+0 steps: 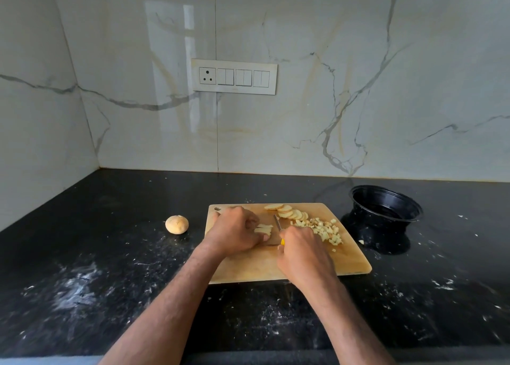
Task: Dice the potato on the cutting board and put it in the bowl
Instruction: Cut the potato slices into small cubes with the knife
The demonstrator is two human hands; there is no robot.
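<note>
A home kitchen, by the look of it. A black speckled stone counter [110, 254] runs into a corner at nine o'clock, backed by glossy marble-look wall tiles [358, 88]. At twelve o'clock sits a white switch panel [234, 76] with a socket. On the counter — a wooden cutting board [276, 271] with cut potato [320, 226], a black bowl [386, 203] at two o'clock.

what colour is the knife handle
Yellow; a bit of the knife handle shows above the right hand in the head view.
</note>
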